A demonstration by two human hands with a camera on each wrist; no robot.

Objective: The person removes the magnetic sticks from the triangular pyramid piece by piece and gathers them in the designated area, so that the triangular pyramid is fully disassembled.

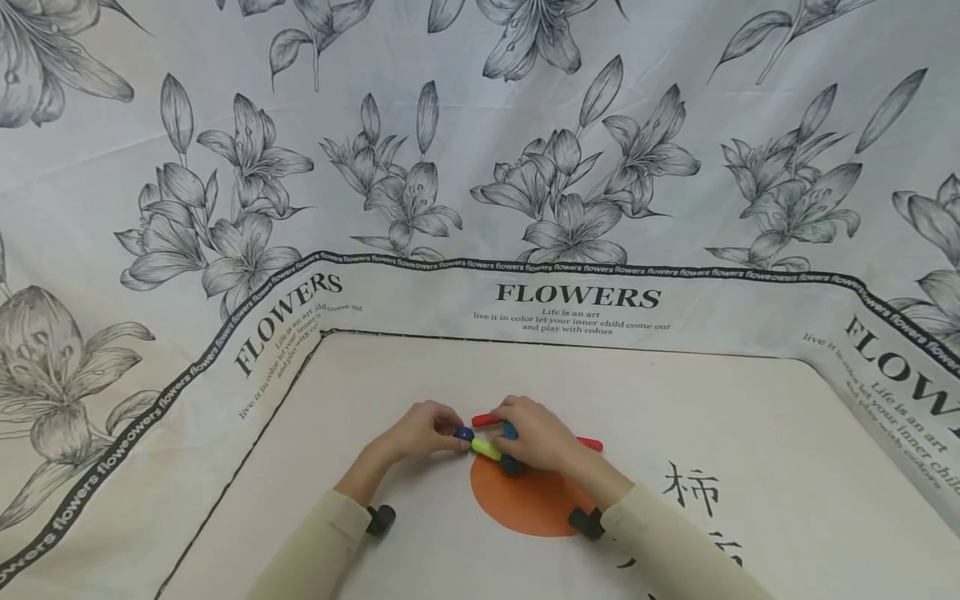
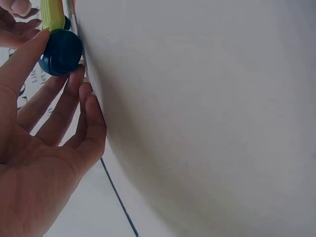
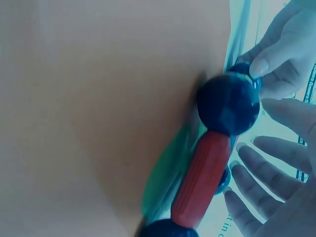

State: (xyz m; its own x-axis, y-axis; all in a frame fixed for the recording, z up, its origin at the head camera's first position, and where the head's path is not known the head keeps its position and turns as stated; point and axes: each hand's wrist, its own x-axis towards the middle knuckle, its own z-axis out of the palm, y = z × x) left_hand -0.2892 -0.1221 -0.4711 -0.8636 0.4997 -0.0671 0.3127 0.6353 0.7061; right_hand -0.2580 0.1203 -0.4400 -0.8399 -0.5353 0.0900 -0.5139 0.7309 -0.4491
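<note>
My left hand (image 1: 427, 429) pinches a blue ball (image 2: 60, 52) between thumb and fingers. A yellow-green ribbed rod (image 1: 486, 450) joins that ball and runs toward a dark ball (image 1: 512, 464) beside my right hand (image 1: 536, 433). In the right wrist view, my right fingers are spread and fairly straight, close beside a dark ball (image 3: 228, 103) with a red ribbed rod (image 3: 202, 177) attached. Another blue ball (image 1: 510, 430) shows at my right thumb and fingers. A red rod (image 1: 483, 419) pokes out left of this hand, and a red piece (image 1: 590, 444) shows behind its wrist.
A pale table cover (image 1: 420, 375) lies under the hands, with a printed orange disc (image 1: 525, 504) and black characters (image 1: 693, 487). Flower-printed cloth (image 1: 562, 167) rises behind the table. Small black devices (image 1: 381, 521) sit at both wrists.
</note>
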